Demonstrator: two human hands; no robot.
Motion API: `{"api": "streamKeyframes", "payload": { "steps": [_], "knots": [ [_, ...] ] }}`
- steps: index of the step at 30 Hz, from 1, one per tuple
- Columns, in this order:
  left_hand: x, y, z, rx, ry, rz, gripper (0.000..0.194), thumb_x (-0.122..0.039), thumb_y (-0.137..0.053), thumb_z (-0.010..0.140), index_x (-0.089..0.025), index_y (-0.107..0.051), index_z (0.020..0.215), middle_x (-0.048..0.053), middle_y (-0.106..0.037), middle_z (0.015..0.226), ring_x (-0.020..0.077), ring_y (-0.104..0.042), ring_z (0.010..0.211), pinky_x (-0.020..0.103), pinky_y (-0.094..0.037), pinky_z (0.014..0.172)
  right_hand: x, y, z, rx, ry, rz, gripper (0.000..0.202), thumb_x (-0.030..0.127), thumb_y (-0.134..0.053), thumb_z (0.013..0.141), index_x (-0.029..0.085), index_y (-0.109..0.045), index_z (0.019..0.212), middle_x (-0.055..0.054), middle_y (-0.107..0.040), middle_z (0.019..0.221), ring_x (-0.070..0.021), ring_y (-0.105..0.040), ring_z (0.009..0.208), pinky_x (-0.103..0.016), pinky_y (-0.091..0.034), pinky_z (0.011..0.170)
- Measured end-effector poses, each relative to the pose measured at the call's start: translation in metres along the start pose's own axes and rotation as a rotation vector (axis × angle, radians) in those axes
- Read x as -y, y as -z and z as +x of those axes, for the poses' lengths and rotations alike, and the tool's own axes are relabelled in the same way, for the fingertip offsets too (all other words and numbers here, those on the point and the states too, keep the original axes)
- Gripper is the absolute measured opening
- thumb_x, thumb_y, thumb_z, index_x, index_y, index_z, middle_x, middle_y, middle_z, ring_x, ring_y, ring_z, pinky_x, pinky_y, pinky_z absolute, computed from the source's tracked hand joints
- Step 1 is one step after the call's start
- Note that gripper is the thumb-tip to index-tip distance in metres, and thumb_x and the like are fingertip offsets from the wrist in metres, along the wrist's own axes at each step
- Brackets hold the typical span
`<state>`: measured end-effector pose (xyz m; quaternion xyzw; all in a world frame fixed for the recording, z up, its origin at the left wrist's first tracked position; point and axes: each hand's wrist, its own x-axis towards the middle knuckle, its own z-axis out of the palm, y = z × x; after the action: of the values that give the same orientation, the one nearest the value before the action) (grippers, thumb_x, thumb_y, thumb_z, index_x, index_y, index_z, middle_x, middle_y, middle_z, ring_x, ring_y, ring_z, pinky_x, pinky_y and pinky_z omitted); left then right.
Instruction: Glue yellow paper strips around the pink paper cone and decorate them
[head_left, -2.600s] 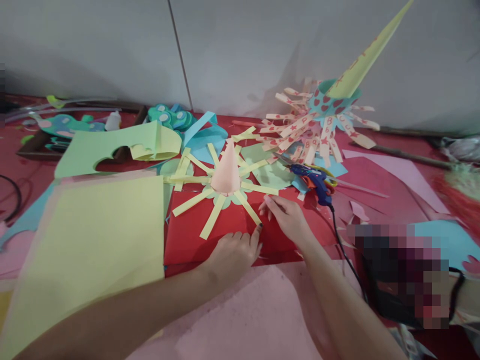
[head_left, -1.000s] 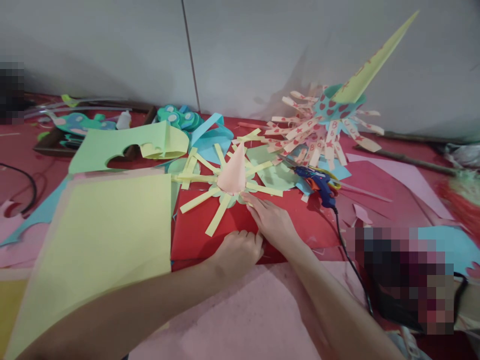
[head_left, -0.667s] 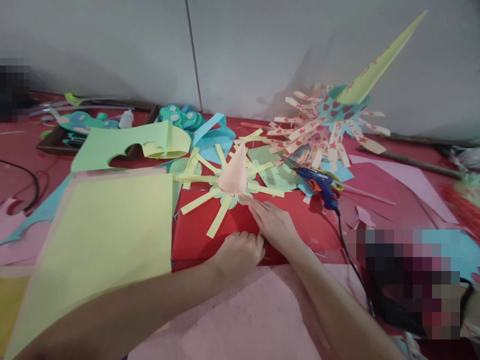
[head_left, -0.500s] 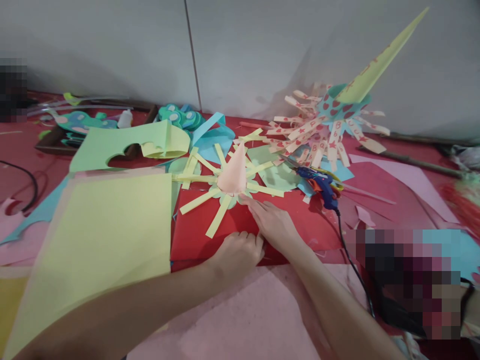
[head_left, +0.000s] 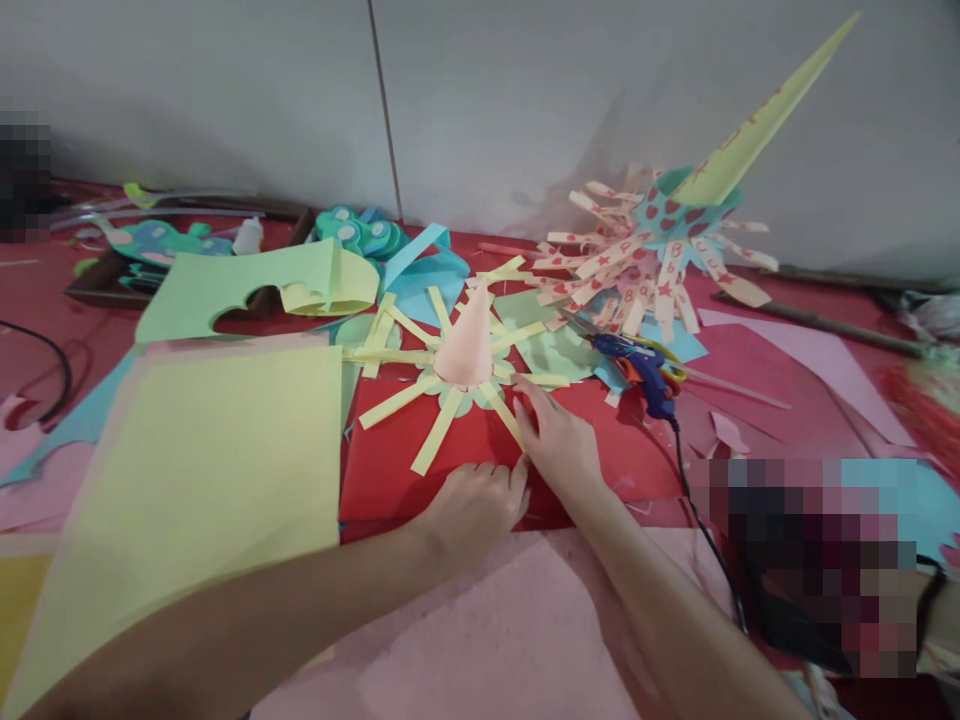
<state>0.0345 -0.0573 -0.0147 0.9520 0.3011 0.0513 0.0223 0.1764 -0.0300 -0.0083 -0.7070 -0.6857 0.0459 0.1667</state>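
A pale pink paper cone [head_left: 466, 340] stands on a green scalloped paper base, with yellow paper strips radiating outward. My left hand [head_left: 476, 500] is closed, its fingers curled, at the outer end of the lower-right yellow paper strip [head_left: 504, 412]. Just right of that strip is my right hand [head_left: 559, 440], its fingers bent and apart, fingertips close to the base's right edge. Nothing shows in its grasp. Under the base lies a red sheet [head_left: 420, 490].
A blue glue gun [head_left: 637, 370] lies at right, its cord trailing forward. Behind it stands a decorated paper piece with a tall yellow cone [head_left: 772, 120]. Yellow sheets [head_left: 217, 480] lie at left. Farther back are a white bottle [head_left: 248, 236] and green cut-outs [head_left: 360, 235].
My right hand has moved slightly up and right from the cone's foot, uncovering the lower-right yellow strip. My left hand has stayed nearly in place.
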Motion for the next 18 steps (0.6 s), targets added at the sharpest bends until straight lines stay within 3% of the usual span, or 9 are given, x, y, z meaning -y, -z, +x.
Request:
{"api": "streamKeyframes", "payload": {
  "steps": [8, 18],
  "knots": [
    [0.0004, 0.0005, 0.0000, -0.036, 0.012, -0.018, 0.028, -0.018, -0.042, 0.091, -0.006, -0.054, 0.113, 0.003, -0.061, 0.062, 0.0164, -0.059, 0.054, 0.027, -0.040, 0.047, 0.0010, 0.0056, 0.0036, 0.044, -0.002, 0.027, 0.032, 0.024, -0.035, 0.091, 0.025, -0.054, 0.117, 0.000, -0.067, 0.115, -0.0145, -0.066, 0.069, -0.023, -0.040, 0.047],
    [0.0009, -0.0016, 0.0001, -0.070, 0.015, -0.022, 0.030, -0.016, -0.041, 0.090, -0.005, -0.052, 0.115, 0.002, -0.060, 0.060, 0.0161, -0.058, 0.052, 0.027, -0.039, 0.045, -0.0046, 0.0053, 0.0026, 0.060, -0.003, 0.079, 0.034, 0.024, -0.037, 0.090, 0.026, -0.053, 0.120, -0.002, -0.064, 0.119, -0.0164, -0.067, 0.082, -0.025, -0.050, 0.058]
  ]
}}
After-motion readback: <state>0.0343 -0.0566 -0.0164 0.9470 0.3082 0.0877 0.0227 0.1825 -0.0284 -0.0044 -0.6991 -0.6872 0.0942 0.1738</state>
